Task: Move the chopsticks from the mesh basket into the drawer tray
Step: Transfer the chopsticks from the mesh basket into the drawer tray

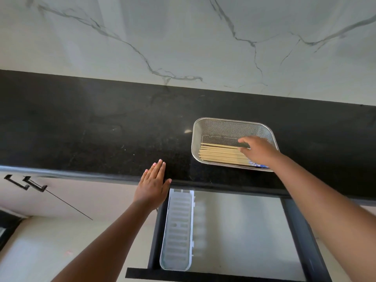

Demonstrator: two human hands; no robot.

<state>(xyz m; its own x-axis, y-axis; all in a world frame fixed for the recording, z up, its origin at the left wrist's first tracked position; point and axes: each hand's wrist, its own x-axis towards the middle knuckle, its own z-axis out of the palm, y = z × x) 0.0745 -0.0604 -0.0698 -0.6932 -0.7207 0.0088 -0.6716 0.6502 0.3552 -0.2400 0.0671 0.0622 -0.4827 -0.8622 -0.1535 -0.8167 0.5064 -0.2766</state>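
A rectangular steel mesh basket stands on the black counter at the right. Several pale wooden chopsticks lie side by side in its near half, tips pointing left. My right hand reaches into the basket and rests on the right ends of the chopsticks; whether the fingers grip any is hidden. My left hand lies flat with fingers together over the counter's front edge, holding nothing. Below the counter, a long white slotted tray sits along the left side of the open drawer; nothing lies in it.
The open drawer has a grey floor and dark sides, and extends toward me under the counter edge. A marble wall rises behind the counter. Black cabinet handles show at lower left. Something blue-patterned peeks out beneath my right wrist.
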